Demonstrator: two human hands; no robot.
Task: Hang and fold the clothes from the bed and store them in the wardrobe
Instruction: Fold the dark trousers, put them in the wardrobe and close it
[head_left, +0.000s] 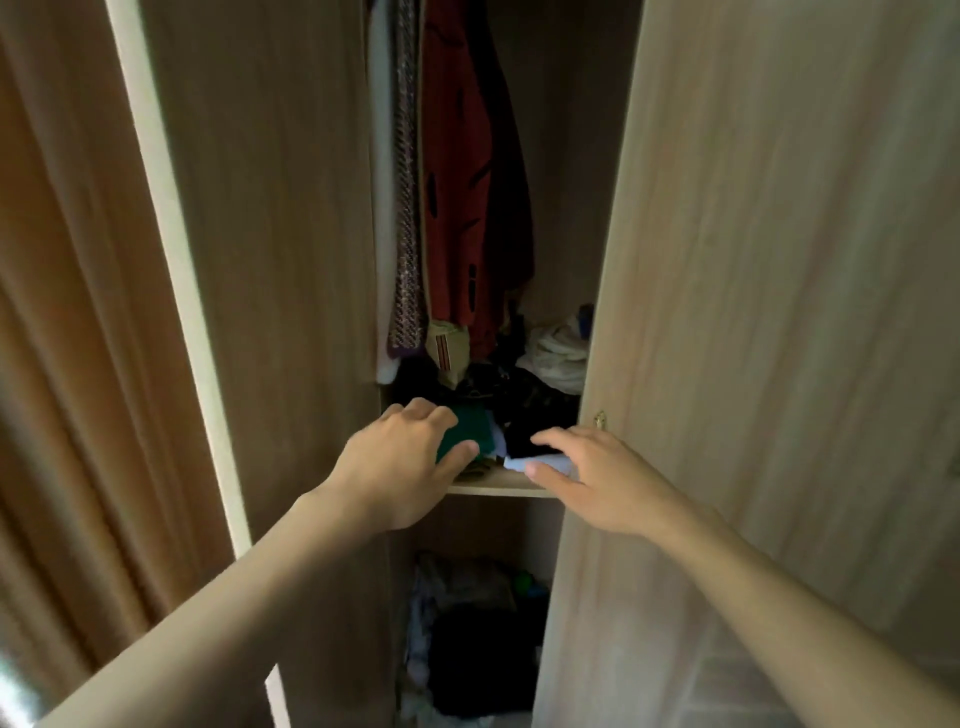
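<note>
Wooden wardrobe (270, 208) fills the head view, with one door (779, 260) swung open at 3 o'clock and a brown curtain (67, 312) at 9 o'clock. Up at 12 o'clock hang a red garment (457, 182), a speckled woven one (408, 208) and a pale one (383, 208), side by side. Below them a shelf (498, 486) holds a messy heap of dark clothes (519, 400), with a white bundle (558, 353) at the back, toward 1 o'clock.

At the shelf's front edge, the left hand (410, 462) holds a folded green cloth (475, 428), fingers on top and thumb at its near edge. Just beside it, toward 3 o'clock, the right hand (592, 473) pinches a folded light blue cloth (540, 462) between thumb and fingers. Both cloths sit on the shelf.

Down at 6 o'clock, a lower space holds more clothes, a black pile (483, 660) among them.
</note>
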